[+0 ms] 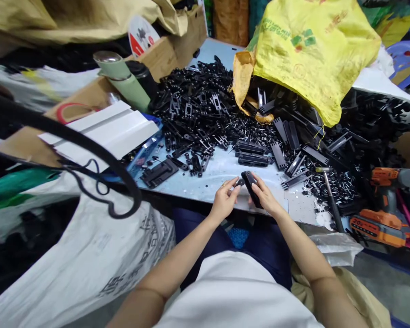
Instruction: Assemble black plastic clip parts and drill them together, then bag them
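Note:
Near the front edge of the table, my right hand (264, 195) is closed around a long black plastic piece (251, 187) with a rounded end, held tilted. My left hand (224, 198) is just left of it, thumb and fingers pinched on a small dark part (239, 182) whose kind I cannot make out. Behind my hands lie stacked black slotted plastic pieces (254, 153) on the light blue table top (198, 187). A black rectangular block fixture (159, 173) sits to the left.
A big heap of black plastic parts (198, 100) covers the table's middle. Loose metal pins (249, 127) lie beside a yellow sack (314, 54). To the right are a hammer (331, 200) and an orange cordless drill (384, 207). A black curved tube (98, 155) crosses the left side.

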Action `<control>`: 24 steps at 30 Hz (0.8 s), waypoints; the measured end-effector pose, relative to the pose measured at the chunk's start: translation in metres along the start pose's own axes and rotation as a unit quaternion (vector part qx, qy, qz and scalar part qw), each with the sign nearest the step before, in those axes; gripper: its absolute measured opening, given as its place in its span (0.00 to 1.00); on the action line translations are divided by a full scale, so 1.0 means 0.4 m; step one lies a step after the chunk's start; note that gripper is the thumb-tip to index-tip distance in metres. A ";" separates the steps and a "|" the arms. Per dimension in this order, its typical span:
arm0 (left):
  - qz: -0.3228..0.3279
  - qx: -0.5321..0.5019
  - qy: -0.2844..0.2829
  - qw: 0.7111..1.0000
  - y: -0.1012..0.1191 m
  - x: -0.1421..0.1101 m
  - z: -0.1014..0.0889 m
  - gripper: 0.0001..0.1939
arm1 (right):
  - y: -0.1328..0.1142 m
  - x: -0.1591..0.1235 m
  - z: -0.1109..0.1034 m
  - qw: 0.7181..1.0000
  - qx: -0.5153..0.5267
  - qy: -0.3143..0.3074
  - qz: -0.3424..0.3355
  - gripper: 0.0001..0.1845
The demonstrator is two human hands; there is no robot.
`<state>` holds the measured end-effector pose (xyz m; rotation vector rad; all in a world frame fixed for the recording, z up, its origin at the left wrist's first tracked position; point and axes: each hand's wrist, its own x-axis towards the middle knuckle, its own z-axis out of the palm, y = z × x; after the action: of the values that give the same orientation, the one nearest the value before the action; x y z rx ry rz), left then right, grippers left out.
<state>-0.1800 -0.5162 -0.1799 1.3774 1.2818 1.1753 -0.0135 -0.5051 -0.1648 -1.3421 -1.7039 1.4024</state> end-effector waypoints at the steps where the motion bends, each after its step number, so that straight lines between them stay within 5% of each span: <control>1: 0.006 0.001 0.000 1.000 0.009 0.000 0.006 0.20 | -0.006 0.000 -0.005 0.999 0.043 -0.010 0.010 0.31; 10: 0.132 0.090 -0.020 0.987 0.064 0.009 -0.006 0.17 | -0.021 -0.016 -0.029 0.998 0.060 -0.004 -0.036 0.31; 17: 0.146 0.120 -0.027 0.982 0.076 0.000 0.005 0.16 | -0.029 -0.033 -0.085 0.989 -0.102 -0.010 -0.110 0.29; 24: 0.207 0.091 0.120 0.967 0.087 -0.003 0.065 0.17 | -0.013 -0.047 -0.006 0.986 -0.051 0.081 -0.138 0.29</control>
<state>-0.1488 -0.5197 -0.1494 1.7364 1.3326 1.5776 -0.0066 -0.5212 -0.1558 -1.1833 -1.7920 1.0355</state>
